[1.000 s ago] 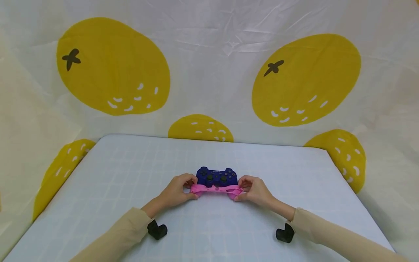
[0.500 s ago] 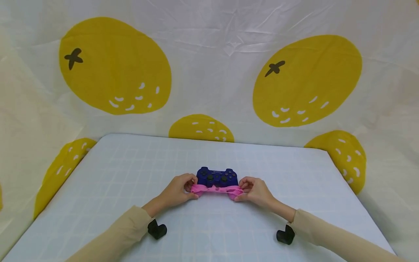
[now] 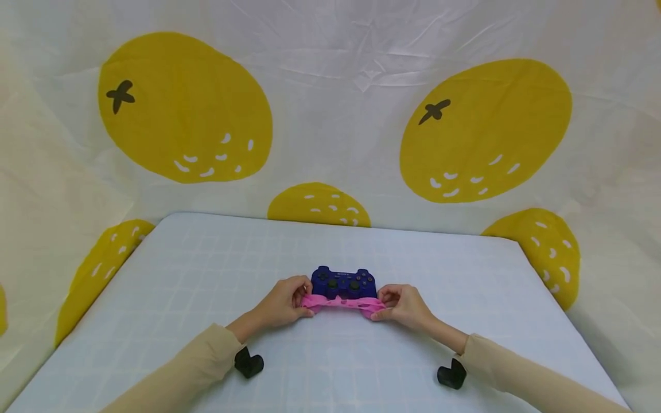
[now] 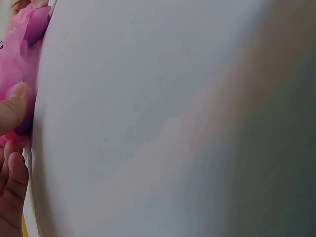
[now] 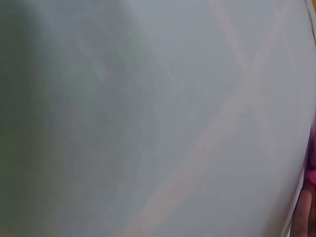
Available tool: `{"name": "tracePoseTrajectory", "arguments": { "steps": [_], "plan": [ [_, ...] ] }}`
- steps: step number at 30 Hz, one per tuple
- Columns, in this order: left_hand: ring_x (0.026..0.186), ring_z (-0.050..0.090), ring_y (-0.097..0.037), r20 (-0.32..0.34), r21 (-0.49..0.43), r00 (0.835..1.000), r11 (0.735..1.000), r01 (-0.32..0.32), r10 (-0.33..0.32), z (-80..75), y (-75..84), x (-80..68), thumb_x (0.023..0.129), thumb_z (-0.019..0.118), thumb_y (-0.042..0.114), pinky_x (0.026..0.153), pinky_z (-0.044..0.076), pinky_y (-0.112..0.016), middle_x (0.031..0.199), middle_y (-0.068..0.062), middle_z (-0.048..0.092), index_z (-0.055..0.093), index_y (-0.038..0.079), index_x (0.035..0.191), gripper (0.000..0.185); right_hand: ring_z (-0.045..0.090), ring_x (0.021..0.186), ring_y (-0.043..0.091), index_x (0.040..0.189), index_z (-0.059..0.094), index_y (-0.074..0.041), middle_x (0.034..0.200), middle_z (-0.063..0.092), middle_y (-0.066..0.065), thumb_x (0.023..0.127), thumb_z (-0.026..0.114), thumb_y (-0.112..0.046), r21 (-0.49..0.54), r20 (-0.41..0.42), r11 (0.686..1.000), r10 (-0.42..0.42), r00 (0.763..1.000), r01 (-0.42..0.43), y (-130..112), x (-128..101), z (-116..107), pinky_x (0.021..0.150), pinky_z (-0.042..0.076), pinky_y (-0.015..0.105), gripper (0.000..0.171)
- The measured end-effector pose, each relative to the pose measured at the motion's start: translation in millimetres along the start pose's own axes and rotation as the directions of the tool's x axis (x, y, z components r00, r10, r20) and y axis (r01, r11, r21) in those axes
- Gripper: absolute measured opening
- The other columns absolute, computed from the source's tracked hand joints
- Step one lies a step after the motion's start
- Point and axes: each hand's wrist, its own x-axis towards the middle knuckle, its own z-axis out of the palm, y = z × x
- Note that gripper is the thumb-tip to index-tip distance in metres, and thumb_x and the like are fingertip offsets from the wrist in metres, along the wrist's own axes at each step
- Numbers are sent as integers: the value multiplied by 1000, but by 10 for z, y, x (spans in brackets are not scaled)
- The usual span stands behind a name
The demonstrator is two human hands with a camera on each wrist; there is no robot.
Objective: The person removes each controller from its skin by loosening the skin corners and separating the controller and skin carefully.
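The blue game controller [image 3: 343,281] lies mid-table [image 3: 181,275], nearer the front edge; a pink silicone cover [image 3: 343,302] stretches across its near side; the left hand [image 3: 283,302] pinches one end, the right hand [image 3: 405,304] the other, each grip closed on it.

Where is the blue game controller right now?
In the head view, the blue game controller lies mid-table, between the left hand and right hand, just behind the pink cover they grip.

My head camera looks forward and down over the surface [image 3: 206,269]. Both wrist cameras sit very close against it, each catching the pink cover [image 4: 19,54] at its edge.
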Motion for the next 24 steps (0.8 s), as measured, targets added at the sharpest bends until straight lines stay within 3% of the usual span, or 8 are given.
{"name": "tracePoseTrajectory", "arguments": {
  "steps": [7,11,16,19,24],
  "plan": [
    [65,46,-8,0,-6,1000,1000,28,-28,15,-9,-13,72,84,13,54,41,-18,76,1,51,53,13,93,37,60,65,5,85,67,-4,77,68,6,64,89,-17,5,-50,1000,2,999,-2,-26,-54,38,64,53,17,33],
    [63,46,-5,-26,-47,999,998,31,-32,29,-37,-25,71,85,11,53,42,-17,75,1,53,55,12,93,38,62,69,8,89,66,-1,81,69,9,64,89,-16,42,-64,998,46,997,-43,-30,-60,52,66,53,18,37],
    [75,53,-7,-41,-134,997,989,63,-69,76,-71,-55,74,82,9,60,50,-19,90,-3,58,55,10,100,37,68,89,19,112,61,6,104,68,18,71,85,-13,209,-40,968,147,988,-136,-18,-104,76,78,55,20,51],
    [84,55,-10,-53,-160,993,982,97,-106,99,-70,-59,78,79,10,65,53,-20,101,-4,60,55,11,105,36,67,101,23,125,54,10,117,64,25,78,80,-12,261,-15,955,150,989,-141,-17,-127,75,83,54,21,58],
    [91,55,-14,-62,-212,982,964,163,-180,112,-48,-46,81,76,12,68,52,-19,109,-5,61,55,14,109,34,67,95,5,126,51,15,117,63,31,85,73,-9,296,4,950,105,994,-102,-23,-121,57,80,53,15,52]
  ]
}}
